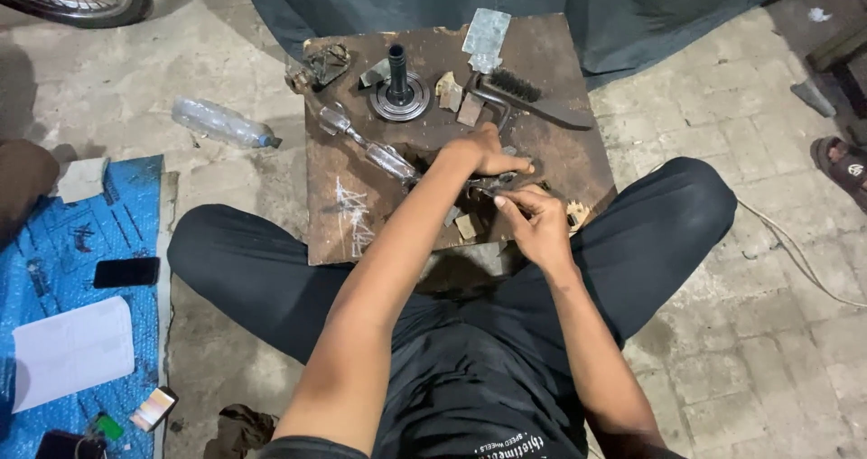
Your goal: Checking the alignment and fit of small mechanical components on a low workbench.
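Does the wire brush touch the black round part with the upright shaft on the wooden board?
Apart. The head view shows the wire brush lying right of the black round part, with small scrap pieces and bare wooden board between them.

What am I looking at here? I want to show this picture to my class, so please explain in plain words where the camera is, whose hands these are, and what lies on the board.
There is no machine. The single picture comes from a camera worn on a person's head, looking down, so the two bare arms are that person's own. They sit cross-legged on a paved floor with a worn wooden board in front of them.

The left hand presses down on small metal parts on the board. The right hand pinches something small at the same spot; it is too small to tell what.

Further back on the board lie a wire brush, a round metal disc with a black shaft standing up, and a small clear bottle lying down. On the floor to the left are a plastic bottle and a blue sheet with a phone and paper.
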